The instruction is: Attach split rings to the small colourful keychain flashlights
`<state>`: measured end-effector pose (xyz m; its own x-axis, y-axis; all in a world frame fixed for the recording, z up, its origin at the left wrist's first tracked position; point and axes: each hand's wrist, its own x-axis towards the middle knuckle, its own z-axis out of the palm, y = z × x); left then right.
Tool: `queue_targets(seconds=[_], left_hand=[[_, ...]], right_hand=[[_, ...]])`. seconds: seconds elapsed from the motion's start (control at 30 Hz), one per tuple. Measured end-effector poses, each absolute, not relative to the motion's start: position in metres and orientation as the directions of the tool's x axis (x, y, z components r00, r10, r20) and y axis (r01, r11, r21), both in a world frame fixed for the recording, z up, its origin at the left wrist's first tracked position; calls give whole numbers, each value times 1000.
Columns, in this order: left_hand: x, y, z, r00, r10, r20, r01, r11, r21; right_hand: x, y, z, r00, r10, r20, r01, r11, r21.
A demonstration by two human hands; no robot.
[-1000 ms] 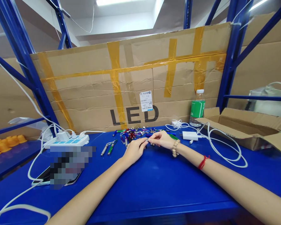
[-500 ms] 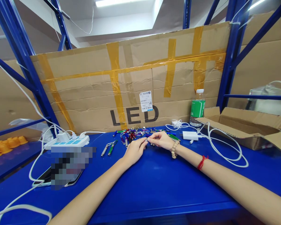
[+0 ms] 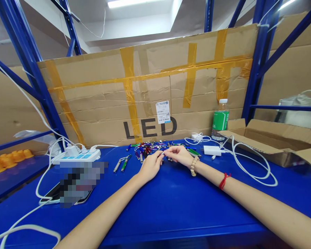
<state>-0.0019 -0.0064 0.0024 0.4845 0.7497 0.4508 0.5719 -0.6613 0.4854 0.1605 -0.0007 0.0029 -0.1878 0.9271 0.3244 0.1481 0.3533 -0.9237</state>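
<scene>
Left hand [image 3: 149, 168] and right hand [image 3: 181, 156] held together at the fingertips, a tiny pale piece [image 3: 163, 153] pinched between them; too small to be identified. Just beyond the fingers, a loose heap of coloured metallic pieces [image 3: 151, 148] was spread on the blue surface [image 3: 176, 207]. To the left of the left hand, a silver tube [image 3: 117, 166] and a green tube [image 3: 124, 164] were laid apart from the heap, close together at their far ends. Many pieces were left unsorted in the heap; whether any were finished could not be told.
</scene>
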Motion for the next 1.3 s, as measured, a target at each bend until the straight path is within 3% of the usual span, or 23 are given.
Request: queue_targets(seconds=[1.3], left_hand=[[-3, -1, -1, 452, 758, 470, 561, -652, 511]], right_hand=[[164, 5, -4, -193, 913, 359, 192, 394, -899]])
